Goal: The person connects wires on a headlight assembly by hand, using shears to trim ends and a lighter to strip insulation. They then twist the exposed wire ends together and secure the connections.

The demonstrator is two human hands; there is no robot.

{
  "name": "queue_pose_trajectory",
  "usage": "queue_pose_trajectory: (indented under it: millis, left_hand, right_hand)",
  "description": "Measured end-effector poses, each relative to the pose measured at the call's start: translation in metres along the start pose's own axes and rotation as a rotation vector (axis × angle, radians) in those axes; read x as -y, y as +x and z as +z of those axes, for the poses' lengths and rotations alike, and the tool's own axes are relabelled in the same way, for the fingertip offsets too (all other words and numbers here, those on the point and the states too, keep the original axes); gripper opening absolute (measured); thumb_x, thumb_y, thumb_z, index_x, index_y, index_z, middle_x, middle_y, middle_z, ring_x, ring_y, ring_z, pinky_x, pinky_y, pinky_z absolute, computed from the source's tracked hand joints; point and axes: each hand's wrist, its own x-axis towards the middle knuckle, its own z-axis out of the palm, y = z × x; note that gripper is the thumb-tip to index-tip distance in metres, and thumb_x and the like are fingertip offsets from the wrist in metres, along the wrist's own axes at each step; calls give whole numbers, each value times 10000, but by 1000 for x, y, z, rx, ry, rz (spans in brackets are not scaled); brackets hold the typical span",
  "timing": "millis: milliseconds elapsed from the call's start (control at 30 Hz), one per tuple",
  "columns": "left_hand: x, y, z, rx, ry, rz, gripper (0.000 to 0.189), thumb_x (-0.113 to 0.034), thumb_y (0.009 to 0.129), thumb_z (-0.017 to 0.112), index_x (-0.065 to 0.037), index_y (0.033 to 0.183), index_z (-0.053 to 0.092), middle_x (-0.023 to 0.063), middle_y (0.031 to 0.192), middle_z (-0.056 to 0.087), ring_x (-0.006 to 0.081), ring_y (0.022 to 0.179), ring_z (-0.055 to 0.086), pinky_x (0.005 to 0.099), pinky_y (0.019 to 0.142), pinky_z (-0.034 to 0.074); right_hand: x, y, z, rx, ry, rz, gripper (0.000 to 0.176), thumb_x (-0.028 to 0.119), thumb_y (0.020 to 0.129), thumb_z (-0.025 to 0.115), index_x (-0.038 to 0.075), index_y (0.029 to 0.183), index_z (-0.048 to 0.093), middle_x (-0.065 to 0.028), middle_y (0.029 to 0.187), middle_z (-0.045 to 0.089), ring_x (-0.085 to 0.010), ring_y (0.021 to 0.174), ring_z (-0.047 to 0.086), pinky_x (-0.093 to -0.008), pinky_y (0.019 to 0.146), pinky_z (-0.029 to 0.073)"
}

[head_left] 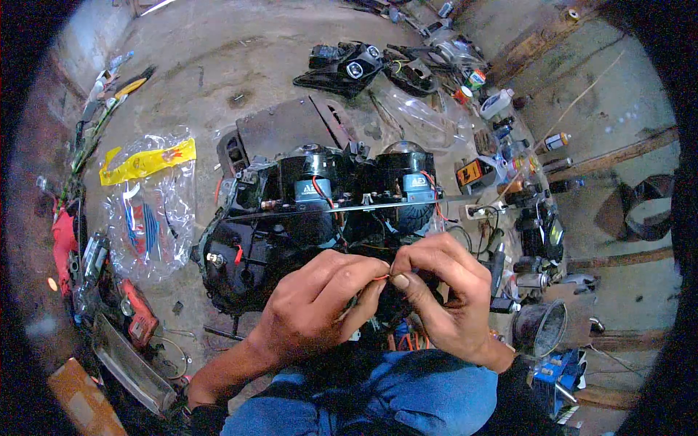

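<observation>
My left hand (pixel 323 301) and my right hand (pixel 451 298) meet fingertip to fingertip above my lap. Both are closed in a pinch on a thin red wire (pixel 381 277), of which only a short piece shows. Just beyond them, a black headlight housing (pixel 236 272) lies on the floor. Two black projector lamps (pixel 313 163) with blue-grey labels and red and black leads are set in it side by side. A thin metal strip (pixel 291 211) runs across the housing in front of the lamps. My hands partly cover the near side of the housing.
To the left lie a clear plastic bag (pixel 118 240) with a yellow band and a red power tool (pixel 139 314). Black lamp parts (pixel 338 71) sit farther off. Bottles (pixel 496 104) and tools line the right wall, with a dark round container (pixel 539 328) nearer me.
</observation>
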Motion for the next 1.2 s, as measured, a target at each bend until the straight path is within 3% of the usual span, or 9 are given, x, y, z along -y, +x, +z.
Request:
queue_pose_trajectory:
  millis: [333, 500, 567, 667, 800, 1000, 1200]
  left_hand:
    - [-11, 3, -3, 19, 28, -136, 240, -25, 850, 810, -40, 1067, 708, 115, 975, 730, 270, 848, 729, 369, 738, 606]
    - [-22, 12, -17, 147, -53, -438, 157, -72, 895, 759, -32, 1038, 711, 143, 958, 720, 315, 887, 725, 402, 792, 587]
    - [-25, 17, -20, 156, -58, -460, 136, -78, 904, 746, -25, 1024, 711, 148, 950, 716, 327, 886, 724, 404, 788, 582]
    - [-31, 22, -23, 144, -64, -503, 117, -79, 906, 741, -22, 1005, 717, 149, 939, 719, 332, 883, 728, 397, 781, 579]
    - [-33, 22, -16, 85, -105, -588, 115, -84, 906, 752, -20, 999, 737, 142, 927, 740, 288, 858, 746, 359, 771, 577]
    - [-33, 22, -18, 51, -391, -909, 142, -109, 950, 755, -3, 1045, 763, 93, 970, 789, 107, 898, 722, 277, 807, 562]
    - [-35, 31, -35, 169, -541, -983, 218, -133, 1004, 718, 9, 1161, 773, 71, 1054, 794, 107, 981, 705, 277, 928, 539]
  right_hand:
    - [0, 1, 0, 7, -42, -23, 233, 1, 888, 767, -26, 1117, 736, -137, 952, 699, -257, 877, 708, -358, 764, 572]
    - [2, 0, -2, 12, -322, -190, 337, 36, 834, 808, 30, 1166, 747, -82, 855, 636, -222, 721, 675, -338, 638, 565]
    - [3, -2, -1, 47, -395, -240, 407, 61, 813, 825, 55, 1211, 739, -65, 860, 653, -201, 645, 666, -331, 558, 554]
    - [11, -4, -2, 16, -360, -222, 416, 60, 809, 829, 32, 1212, 728, -76, 889, 691, -193, 671, 690, -341, 573, 567]
    - [8, -5, 0, -10, -313, -218, 386, 37, 823, 817, 7, 1195, 720, -122, 1025, 756, -233, 822, 769, -330, 675, 621]
    - [5, -6, 2, -22, -280, -224, 336, 20, 830, 820, 14, 1159, 755, -128, 1102, 768, -251, 914, 783, -331, 749, 638]
    - [3, -3, 2, -86, -263, -271, 290, 41, 826, 839, 39, 1113, 790, -123, 1116, 770, -251, 969, 784, -318, 775, 644]
